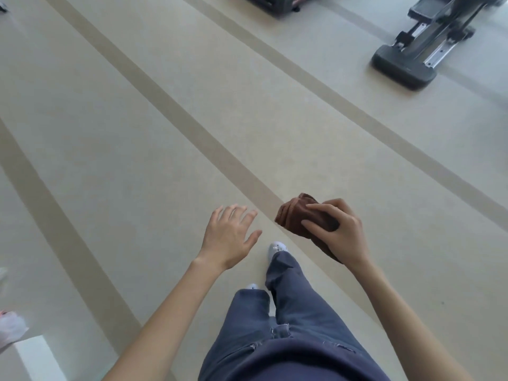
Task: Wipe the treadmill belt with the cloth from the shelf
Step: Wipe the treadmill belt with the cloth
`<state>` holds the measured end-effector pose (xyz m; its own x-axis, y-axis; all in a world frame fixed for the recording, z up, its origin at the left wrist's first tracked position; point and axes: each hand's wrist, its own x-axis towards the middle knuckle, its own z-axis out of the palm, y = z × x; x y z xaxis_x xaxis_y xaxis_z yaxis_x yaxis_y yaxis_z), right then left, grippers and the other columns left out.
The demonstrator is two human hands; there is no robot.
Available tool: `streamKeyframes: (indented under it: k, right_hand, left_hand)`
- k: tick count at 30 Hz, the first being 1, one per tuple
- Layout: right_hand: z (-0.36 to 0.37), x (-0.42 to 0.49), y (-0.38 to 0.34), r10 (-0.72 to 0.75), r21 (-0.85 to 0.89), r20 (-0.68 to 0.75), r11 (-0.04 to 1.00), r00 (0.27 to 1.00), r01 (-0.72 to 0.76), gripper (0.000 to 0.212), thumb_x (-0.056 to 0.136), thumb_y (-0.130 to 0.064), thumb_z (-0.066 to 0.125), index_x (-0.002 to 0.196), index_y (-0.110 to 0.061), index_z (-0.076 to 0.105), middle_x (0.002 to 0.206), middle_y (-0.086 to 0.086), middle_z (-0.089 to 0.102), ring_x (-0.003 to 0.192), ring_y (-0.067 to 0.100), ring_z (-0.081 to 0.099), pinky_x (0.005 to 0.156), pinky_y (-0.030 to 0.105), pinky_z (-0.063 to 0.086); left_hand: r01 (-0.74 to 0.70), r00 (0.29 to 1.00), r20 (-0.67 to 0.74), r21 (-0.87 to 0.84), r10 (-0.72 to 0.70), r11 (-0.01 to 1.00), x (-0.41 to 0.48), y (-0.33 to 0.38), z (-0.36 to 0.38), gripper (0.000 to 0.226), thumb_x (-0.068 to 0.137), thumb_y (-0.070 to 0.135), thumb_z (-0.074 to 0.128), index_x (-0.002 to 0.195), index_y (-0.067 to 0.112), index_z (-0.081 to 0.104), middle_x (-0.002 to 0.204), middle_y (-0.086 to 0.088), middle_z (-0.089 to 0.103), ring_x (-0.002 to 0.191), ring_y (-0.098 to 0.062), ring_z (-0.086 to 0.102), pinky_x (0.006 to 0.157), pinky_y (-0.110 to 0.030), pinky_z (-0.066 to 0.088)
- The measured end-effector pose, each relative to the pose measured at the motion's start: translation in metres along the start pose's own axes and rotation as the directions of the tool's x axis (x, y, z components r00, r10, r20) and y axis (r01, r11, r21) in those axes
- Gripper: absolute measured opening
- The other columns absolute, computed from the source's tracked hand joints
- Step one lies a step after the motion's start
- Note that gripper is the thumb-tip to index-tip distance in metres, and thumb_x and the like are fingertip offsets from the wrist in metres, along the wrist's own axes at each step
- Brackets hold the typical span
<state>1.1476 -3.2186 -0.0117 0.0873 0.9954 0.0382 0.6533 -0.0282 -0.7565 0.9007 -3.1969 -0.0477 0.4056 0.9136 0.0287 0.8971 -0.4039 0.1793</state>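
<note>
Brown bunched-up fabric cloth (pixel 298 215) was in the right hand (pixel 338 232), roughly 4 o'clock from the middle of the shot, held up over the floor and touching nothing else. Fingers and thumb were curled round it, gripping its middle. One folded end poked out toward 10 o'clock and the other end stuck out below the wrist.

The left hand (pixel 228 237) sat near it at about 6 o'clock, apart from the cloth, palm down, fingers spread and relaxed, holding nothing.

Underneath was a pale beige smooth floor (pixel 123 119) with darker tan stripes (pixel 192 125) running from 10 o'clock down to 4 o'clock. Blue-grey loose trousers (pixel 288 325) filled the 6 o'clock edge, with the tips of white shoes (pixel 278 247) showing past the hems.

Way off at around 2 o'clock there was a black and grey exercise machine with a metal rail (pixel 406 64), well apart from the cloth. A second dark machine base (pixel 277 4) was cut off at 12 o'clock, and honestly I couldn't tell what kind it was.

Only container-ish thing was a whitish-pink crumpled plastic bag (pixel 11 328) at 8 o'clock, too blurry to see what was inside.
</note>
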Motion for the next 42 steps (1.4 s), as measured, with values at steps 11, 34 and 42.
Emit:
streamKeyframes:
  k: [11, 34, 42]
  right_hand:
    - [-0.002, 0.148, 0.037, 0.051, 0.038, 0.015, 0.998, 0.999, -0.051, 0.028, 0.073, -0.029, 0.081, 0.1, -0.032, 0.072, 0.094, -0.013, 0.056, 0.087, 0.002, 0.057, 0.076, 0.016, 0.042]
    - [-0.043, 0.45, 0.083, 0.149, 0.103, -0.059, 0.984, 0.987, -0.142, 0.031, 0.076, -0.021, 0.078, 0.107, -0.026, 0.071, 0.1, -0.008, 0.066, 0.092, 0.004, 0.061, 0.082, 0.007, 0.04]
    - [-0.056, 0.599, 0.069, 0.121, 0.006, -0.183, 0.993, 0.976, -0.121, 0.032, 0.074, -0.02, 0.08, 0.105, -0.026, 0.072, 0.092, -0.016, 0.066, 0.093, 0.013, 0.057, 0.082, 0.007, 0.037]
  left_hand:
    - [0.024, 1.0, 0.015, 0.019, -0.025, 1.0, 0.144, -0.04, 0.002, 0.051, 0.088, 0.048, 0.034, 0.117, 0.019, 0.065, 0.114, -0.004, 0.066, 0.106, -0.025, 0.061, 0.089, -0.041, 0.048]
    - [-0.139, 0.989, 0.038, -0.038, 0.141, 0.99, 0.477, -0.089, -0.005, 0.05, 0.086, 0.047, 0.038, 0.116, 0.017, 0.065, 0.113, -0.003, 0.066, 0.106, -0.025, 0.061, 0.088, -0.039, 0.048]
    - [-0.235, 0.972, -0.016, -0.027, 0.235, 0.972, 0.641, -0.141, -0.02, 0.049, 0.086, 0.047, 0.037, 0.114, 0.019, 0.066, 0.111, 0.0, 0.066, 0.103, -0.022, 0.061, 0.083, -0.037, 0.049]
